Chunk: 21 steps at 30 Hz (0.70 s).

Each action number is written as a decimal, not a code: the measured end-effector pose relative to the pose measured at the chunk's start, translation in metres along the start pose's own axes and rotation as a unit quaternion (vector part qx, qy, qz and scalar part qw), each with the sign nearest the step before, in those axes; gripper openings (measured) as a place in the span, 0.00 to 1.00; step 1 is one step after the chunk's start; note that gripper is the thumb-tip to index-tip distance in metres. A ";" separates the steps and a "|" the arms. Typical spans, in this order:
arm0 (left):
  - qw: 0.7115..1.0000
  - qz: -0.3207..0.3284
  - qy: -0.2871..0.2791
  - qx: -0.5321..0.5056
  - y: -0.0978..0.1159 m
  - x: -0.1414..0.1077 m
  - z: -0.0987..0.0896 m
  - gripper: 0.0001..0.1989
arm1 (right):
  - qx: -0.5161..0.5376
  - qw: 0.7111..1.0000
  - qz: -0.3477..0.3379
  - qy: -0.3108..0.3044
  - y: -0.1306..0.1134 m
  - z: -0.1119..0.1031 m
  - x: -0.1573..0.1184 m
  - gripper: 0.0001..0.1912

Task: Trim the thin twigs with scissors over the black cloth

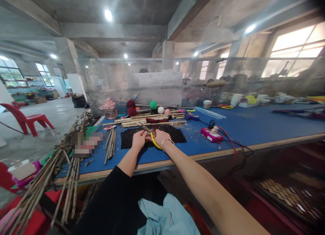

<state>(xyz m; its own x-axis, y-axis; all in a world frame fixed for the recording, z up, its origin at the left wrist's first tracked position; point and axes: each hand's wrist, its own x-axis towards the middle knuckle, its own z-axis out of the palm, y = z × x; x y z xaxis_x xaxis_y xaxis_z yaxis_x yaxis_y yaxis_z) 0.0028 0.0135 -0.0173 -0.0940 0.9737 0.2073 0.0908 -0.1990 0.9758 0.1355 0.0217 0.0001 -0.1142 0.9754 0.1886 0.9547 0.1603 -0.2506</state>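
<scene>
My right hand [161,136] is closed around yellow-handled scissors [155,143], whose metal blades point up and to the left. Close beside it, my left hand [138,140] is closed, its fingertips pinched near the blades; what they hold, if anything, is too small to make out. Both hands are over a black cloth [179,135] on the blue tabletop [243,126]. Short cut sticks [111,147] lie left of the cloth, and longer pale sticks [129,124] lie behind it.
Long twigs [48,174] hang over the table's left end. Balls of yarn, including a green one [153,104], sit before a perforated metal screen [106,83]. To the right are a blue glue gun [191,116] and a magenta power strip [212,135] with trailing cords.
</scene>
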 end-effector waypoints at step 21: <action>0.998 -0.023 0.009 -0.056 -0.004 0.006 0.000 0.09 | 0.052 0.998 0.006 0.039 0.005 0.007 0.003 0.32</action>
<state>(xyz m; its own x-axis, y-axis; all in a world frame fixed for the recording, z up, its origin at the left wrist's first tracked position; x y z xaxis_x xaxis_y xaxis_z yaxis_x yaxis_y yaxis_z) 0.0019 0.0202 -0.0200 -0.1136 0.9802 0.1622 -0.0249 -0.1660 0.9858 0.1379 0.0267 -0.0069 -0.0767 0.9631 0.2580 0.9217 0.1672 -0.3501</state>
